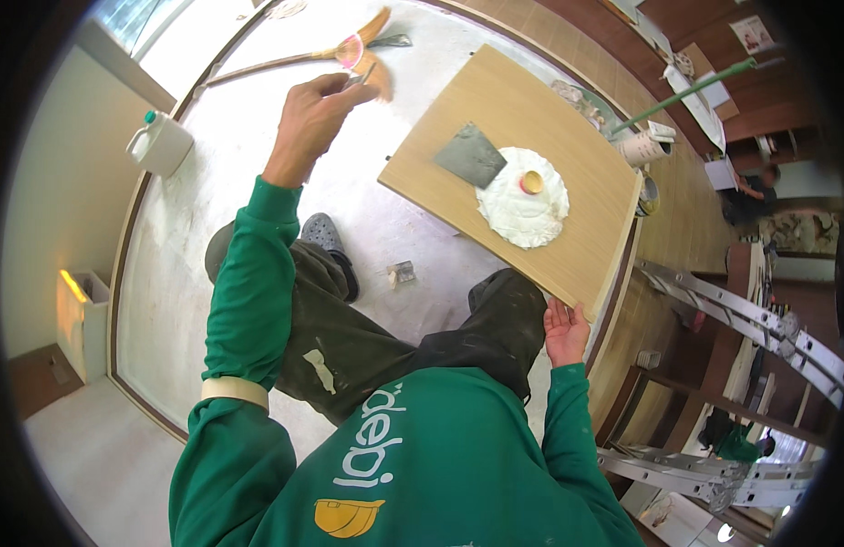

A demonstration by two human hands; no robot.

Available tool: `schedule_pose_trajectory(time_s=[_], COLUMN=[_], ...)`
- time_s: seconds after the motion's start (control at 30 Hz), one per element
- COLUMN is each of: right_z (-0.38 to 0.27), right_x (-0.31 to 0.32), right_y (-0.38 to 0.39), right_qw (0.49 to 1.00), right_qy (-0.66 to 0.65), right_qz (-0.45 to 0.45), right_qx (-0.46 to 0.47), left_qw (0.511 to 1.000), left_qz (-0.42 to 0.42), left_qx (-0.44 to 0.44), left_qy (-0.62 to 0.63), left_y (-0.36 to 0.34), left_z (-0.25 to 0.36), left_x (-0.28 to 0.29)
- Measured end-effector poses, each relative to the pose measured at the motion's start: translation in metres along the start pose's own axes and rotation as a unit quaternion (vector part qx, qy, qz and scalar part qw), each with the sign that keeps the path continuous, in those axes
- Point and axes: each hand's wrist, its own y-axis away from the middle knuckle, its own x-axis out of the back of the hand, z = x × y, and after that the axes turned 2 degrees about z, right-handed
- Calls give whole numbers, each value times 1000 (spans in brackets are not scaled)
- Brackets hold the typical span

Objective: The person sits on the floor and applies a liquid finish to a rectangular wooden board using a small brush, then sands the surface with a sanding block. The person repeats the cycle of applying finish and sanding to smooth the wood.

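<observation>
My left hand (314, 123) is raised over the pale floor, fingers closed in a pinch. A small, dark, thin thing sticks out of the fingertips, too small to make out. My right hand (566, 335) lies at the near right corner of a wooden board (440, 100). Its fingers are stretched out and touch the board's edge. On the board is a round, flattened heap of white paste (522, 219). A small yellowish round piece (531, 182) sits on the heap. Beside it lies a grey square plate (472, 155), overlapping the paste's left edge.
Beyond my left hand lies a broom (285, 62). A white jug (162, 146) with a green cap stands at the left. Between my legs is a small grey metal piece (401, 273). Aluminium ladders (723, 305) and a green pole (682, 94) are at the right. Farther off, other people (739, 442) appear.
</observation>
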Motion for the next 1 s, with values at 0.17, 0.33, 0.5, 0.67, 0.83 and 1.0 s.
schedule_pose_trajectory(time_s=[0.17, 0.33, 0.5, 0.67, 0.83, 1.0], right_z=[-4, 13, 37, 53, 75, 83], right_x=[-8, -20, -46, -70, -95, -119], right_y=[3, 16, 39, 56, 67, 79], right_qw=[1000, 1000, 999, 995, 988, 981], right_qy=[5, -3, 1, -24, -48, -73], right_qz=[11, 4, -26, -55, -65, -69], right_qx=[5, -25, -41, -85, -130, -164], left_qw=[1000, 1000, 1000, 1000, 999, 1000], left_qz=[14, 3, 16, 10, 3, -9], left_qx=[1, 2, -6, -20, -7, 14], left_qy=[7, 12, 4, 18, 38, 13], left_y=[-4, 0, 8, 8, 3, -4], left_z=[0, 9, 14, 18, 9, 8], left_x=[2, 8, 10, 5, 9, 0])
